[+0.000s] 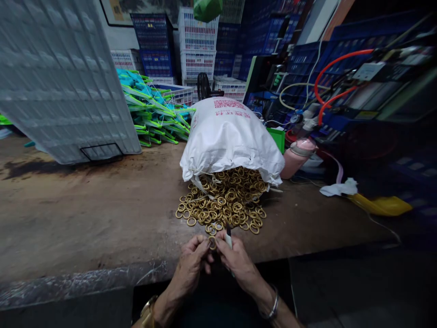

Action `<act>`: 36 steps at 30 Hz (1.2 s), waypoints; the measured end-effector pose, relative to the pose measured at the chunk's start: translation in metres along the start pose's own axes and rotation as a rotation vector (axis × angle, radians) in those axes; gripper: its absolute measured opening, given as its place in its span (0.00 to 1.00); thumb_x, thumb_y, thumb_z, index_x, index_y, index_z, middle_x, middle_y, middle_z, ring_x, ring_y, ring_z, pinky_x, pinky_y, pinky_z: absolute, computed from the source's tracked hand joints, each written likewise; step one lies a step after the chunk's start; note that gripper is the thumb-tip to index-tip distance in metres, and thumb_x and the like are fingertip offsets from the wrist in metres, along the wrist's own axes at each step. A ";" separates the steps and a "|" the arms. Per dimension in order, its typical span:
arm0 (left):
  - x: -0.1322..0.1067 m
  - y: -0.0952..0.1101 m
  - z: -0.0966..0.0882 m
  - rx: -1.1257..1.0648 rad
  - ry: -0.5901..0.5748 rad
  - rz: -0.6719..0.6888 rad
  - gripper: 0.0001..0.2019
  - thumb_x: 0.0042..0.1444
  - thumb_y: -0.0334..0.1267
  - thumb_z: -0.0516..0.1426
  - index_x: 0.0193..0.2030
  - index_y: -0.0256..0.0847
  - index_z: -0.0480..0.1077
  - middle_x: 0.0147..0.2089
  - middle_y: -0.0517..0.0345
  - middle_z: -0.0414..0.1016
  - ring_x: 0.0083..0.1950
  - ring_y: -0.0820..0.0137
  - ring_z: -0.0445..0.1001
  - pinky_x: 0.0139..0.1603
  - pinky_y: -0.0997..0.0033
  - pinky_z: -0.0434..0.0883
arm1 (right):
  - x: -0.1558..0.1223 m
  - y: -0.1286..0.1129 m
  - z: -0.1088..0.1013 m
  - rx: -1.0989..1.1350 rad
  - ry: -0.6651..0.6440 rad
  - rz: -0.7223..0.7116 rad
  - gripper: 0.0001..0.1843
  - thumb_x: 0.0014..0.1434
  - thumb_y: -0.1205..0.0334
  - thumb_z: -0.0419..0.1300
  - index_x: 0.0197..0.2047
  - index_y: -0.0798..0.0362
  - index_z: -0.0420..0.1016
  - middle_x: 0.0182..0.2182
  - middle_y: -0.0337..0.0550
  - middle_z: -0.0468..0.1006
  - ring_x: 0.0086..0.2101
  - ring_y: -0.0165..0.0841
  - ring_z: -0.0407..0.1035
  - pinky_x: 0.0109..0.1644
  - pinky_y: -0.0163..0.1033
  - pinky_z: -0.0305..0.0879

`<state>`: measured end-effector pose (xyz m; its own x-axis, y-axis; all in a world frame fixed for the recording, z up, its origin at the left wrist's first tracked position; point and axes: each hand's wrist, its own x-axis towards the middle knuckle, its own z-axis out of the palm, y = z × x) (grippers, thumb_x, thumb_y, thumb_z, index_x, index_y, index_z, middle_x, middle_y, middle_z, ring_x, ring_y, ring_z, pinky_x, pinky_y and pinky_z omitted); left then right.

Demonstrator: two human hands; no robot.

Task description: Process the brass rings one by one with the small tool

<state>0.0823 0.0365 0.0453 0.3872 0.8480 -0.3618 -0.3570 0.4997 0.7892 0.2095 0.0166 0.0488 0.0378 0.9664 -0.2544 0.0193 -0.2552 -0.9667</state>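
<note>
My left hand (194,257) pinches a gold-coloured ring (212,243) between thumb and fingers, just above the table's front edge. My right hand (237,257) is closed around a small knife (228,238) with a pale handle and a dark tip pointing up and away. Its thumb is close against the ring's right side. Beyond both hands, a heap of similar rings (225,207) spills from the mouth of a white woven sack (232,136) with red print, which lies on its side.
A tall pale plastic panel (68,82) stands at the left. Behind it are lime-green and turquoise plastic pieces (157,109). A pink bottle (297,157), machinery with orange hoses (321,86) and a yellow object (382,205) are on the right. Stacked crates (198,41) line the back.
</note>
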 end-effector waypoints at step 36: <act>-0.002 0.007 -0.001 -0.190 0.059 -0.265 0.15 0.41 0.40 0.61 0.28 0.40 0.57 0.19 0.70 0.60 0.15 0.84 0.54 0.16 0.82 0.47 | -0.002 0.011 -0.001 -0.839 -0.031 -0.315 0.09 0.51 0.73 0.46 0.30 0.52 0.64 0.24 0.38 0.69 0.26 0.29 0.61 0.31 0.33 0.52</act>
<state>0.0785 0.0379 0.0510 0.4402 0.6900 -0.5746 -0.4048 0.7237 0.5590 0.2110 0.0118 0.0388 -0.1195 0.9928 0.0069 0.7484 0.0946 -0.6565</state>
